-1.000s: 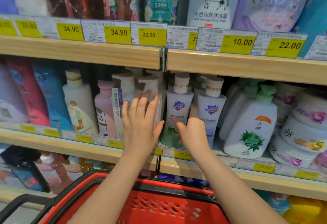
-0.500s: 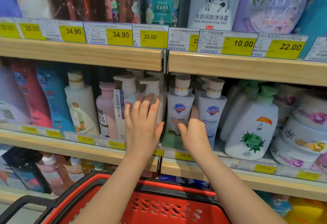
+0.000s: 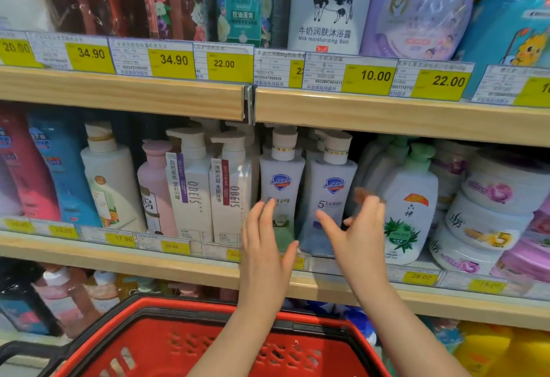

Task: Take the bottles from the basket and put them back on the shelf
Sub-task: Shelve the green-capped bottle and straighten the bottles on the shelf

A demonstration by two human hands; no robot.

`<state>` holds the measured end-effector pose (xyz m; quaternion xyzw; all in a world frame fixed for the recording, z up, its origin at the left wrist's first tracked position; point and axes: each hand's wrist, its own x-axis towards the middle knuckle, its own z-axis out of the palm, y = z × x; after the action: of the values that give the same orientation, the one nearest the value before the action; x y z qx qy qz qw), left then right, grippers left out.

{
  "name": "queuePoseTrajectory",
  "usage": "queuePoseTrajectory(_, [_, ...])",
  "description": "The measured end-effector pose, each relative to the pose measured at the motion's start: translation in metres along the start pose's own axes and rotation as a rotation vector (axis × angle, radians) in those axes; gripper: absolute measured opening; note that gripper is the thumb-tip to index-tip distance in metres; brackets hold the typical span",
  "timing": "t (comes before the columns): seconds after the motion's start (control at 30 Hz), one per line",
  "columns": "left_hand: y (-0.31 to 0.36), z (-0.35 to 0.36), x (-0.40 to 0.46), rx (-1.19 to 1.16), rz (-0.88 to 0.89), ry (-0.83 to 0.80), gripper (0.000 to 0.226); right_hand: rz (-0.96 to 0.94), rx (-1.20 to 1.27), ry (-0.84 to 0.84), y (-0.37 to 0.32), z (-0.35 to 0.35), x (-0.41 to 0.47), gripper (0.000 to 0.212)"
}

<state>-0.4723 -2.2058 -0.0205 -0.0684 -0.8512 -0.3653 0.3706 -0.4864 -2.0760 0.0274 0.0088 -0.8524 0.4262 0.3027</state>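
Note:
Two white Safeguard pump bottles stand side by side on the middle shelf (image 3: pixel 178 269): the left one (image 3: pixel 281 180) with a green base, the right one (image 3: pixel 331 186) with a purple base. My left hand (image 3: pixel 265 245) is in front of the left bottle's lower part, fingers apart, holding nothing. My right hand (image 3: pixel 354 234) hovers in front of the right bottle, fingers spread and blurred, also holding nothing. The red basket (image 3: pixel 166 338) sits below my arms; no bottle shows in the part I see.
Two white OBEIS pump bottles (image 3: pixel 208 192) and a pink bottle (image 3: pixel 154 186) stand left of my hands. A white bottle with a green cap (image 3: pixel 407 198) and stacked tubs (image 3: pixel 488 213) stand right. The upper shelf edge (image 3: pixel 125 94) carries yellow price tags.
Both hands have come off the bottles and shifted right. My left hand left the OBEIS bottle, which now stands uncovered; my right hand let go of the right Safeguard bottle and spread its fingers.

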Motion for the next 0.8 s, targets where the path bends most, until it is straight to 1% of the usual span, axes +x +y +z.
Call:
queuePoseTrajectory(0.07, [0.002,0.012,-0.001,0.001,-0.094,0.004,0.082,0.105,-0.091,-0.041,0.009,0.005,0.01,0.069])
queuePoseTrajectory(0.1, [0.005,0.017,0.0,0.003,-0.135,-0.002,0.085,0.117,-0.087,-0.057,0.011,0.009,0.013,0.07])
queuePoseTrajectory(0.13, [0.007,0.021,0.001,0.007,-0.163,-0.005,0.087,0.114,-0.05,-0.072,0.012,0.013,0.015,0.065])
queuePoseTrajectory(0.2, [0.012,0.028,0.004,0.019,-0.198,0.009,0.091,0.12,0.033,-0.105,0.012,0.019,0.016,0.04])
queuePoseTrajectory(0.23, [0.013,0.031,0.006,0.024,-0.217,0.017,0.094,0.136,0.043,-0.122,0.014,0.023,0.017,0.034])
queuePoseTrajectory(0.27, [0.013,0.033,0.008,0.031,-0.242,0.021,0.097,0.145,0.03,-0.131,0.017,0.025,0.018,0.036])
queuePoseTrajectory(0.33, [0.012,0.037,0.011,0.072,-0.283,0.018,0.103,0.165,-0.028,-0.136,0.024,0.031,0.02,0.055])
queuePoseTrajectory(0.4, [0.011,0.039,0.011,0.152,-0.293,0.01,0.106,0.167,-0.08,-0.135,0.029,0.036,0.021,0.063])
queuePoseTrajectory(0.5, [0.011,0.042,0.014,0.245,-0.322,0.018,0.105,0.14,-0.084,-0.104,0.031,0.037,0.022,0.067])
queuePoseTrajectory(0.67, [0.01,0.039,0.015,0.268,-0.305,0.011,0.105,0.1,-0.069,-0.094,0.026,0.032,0.019,0.074])
queuePoseTrajectory(0.8, [0.009,0.039,0.014,0.266,-0.292,0.008,0.104,0.09,-0.098,-0.094,0.025,0.03,0.018,0.073])
